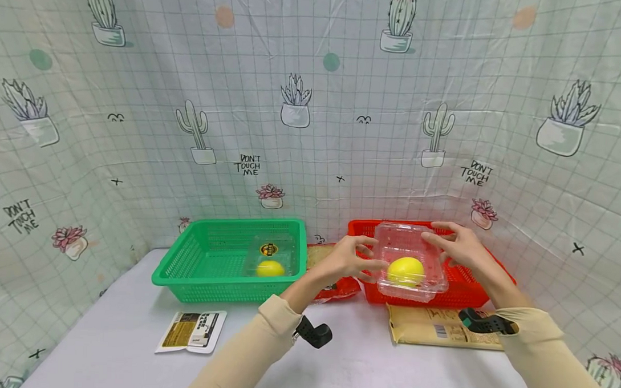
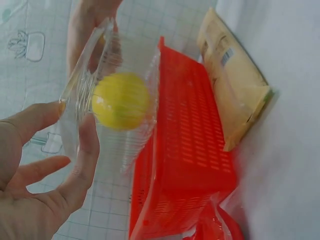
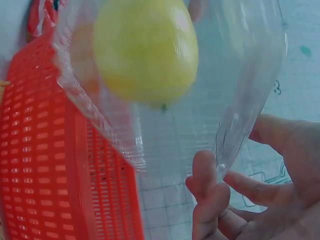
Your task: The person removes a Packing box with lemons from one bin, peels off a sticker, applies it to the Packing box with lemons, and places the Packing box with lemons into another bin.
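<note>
A clear plastic box (image 1: 398, 236) with a round yellow fruit (image 1: 406, 271) inside is held up over the red basket (image 1: 425, 296). My left hand (image 1: 350, 259) pinches the box's left side; in the left wrist view its thumb and a finger are at the rim. At the opposite side, my right hand (image 1: 460, 246) grips the rim between thumb and fingers, as the right wrist view shows. A small green stem spot (image 3: 164, 107) marks the fruit's end. The box's underside overlaps the basket's front wall in the head view.
A green basket (image 1: 225, 289) on the left holds another clear box (image 1: 288, 244) with a yellow fruit (image 1: 270, 268). Between the baskets lies a red package (image 1: 345, 288). A tan package (image 1: 424, 325) is before the red basket, and a white pouch (image 1: 195, 330) at front left.
</note>
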The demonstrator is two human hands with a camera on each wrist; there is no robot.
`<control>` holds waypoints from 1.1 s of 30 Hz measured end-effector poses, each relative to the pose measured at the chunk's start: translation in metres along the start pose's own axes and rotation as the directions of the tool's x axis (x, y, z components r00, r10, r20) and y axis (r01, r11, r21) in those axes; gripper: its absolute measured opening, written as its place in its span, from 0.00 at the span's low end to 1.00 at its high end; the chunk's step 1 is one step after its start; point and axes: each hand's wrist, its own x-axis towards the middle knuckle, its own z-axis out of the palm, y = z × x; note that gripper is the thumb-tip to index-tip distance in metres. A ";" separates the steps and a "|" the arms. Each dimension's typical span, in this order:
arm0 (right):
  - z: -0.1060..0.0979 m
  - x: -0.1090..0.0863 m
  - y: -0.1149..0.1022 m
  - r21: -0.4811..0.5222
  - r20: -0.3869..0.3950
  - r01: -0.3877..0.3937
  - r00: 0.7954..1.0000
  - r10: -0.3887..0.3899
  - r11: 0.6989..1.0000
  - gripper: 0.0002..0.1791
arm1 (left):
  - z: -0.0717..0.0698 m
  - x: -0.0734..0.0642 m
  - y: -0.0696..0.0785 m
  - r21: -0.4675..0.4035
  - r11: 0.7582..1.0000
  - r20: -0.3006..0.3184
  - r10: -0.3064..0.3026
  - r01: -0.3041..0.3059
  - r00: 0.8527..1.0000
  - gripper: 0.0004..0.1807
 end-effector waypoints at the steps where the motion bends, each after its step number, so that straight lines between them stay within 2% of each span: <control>1: 0.001 0.001 0.000 -0.004 -0.007 0.005 1.000 -0.005 1.000 0.44 | -0.001 -0.002 -0.001 -0.004 1.000 0.005 -0.002 0.002 1.000 0.35; 6: 0.007 0.003 0.000 -0.005 0.002 0.026 1.000 -0.026 1.000 0.40 | -0.007 -0.015 -0.008 -0.013 1.000 0.041 0.002 -0.002 0.999 0.32; 12: 0.018 0.000 0.000 0.001 0.084 0.059 0.995 -0.058 0.998 0.31 | -0.020 -0.036 -0.015 0.004 1.000 0.062 0.007 -0.007 0.998 0.28; 18: 0.028 -0.011 -0.010 0.024 0.136 0.068 0.988 -0.070 0.997 0.30 | -0.031 -0.051 -0.023 -0.026 1.000 0.068 0.020 -0.018 0.998 0.26; 23: 0.038 -0.017 -0.015 0.032 0.152 0.085 0.984 -0.089 0.996 0.29 | -0.038 -0.066 -0.030 -0.028 0.999 0.059 0.032 -0.031 0.998 0.28; 28: 0.045 -0.024 -0.018 0.042 0.163 0.092 0.982 -0.097 0.995 0.27 | -0.043 -0.080 -0.038 -0.055 0.997 0.096 0.053 -0.048 0.994 0.35; 33: 0.049 -0.032 -0.022 0.082 0.200 0.086 0.975 -0.100 0.993 0.26 | -0.047 -0.089 -0.048 -0.094 0.994 0.088 0.059 -0.051 0.994 0.35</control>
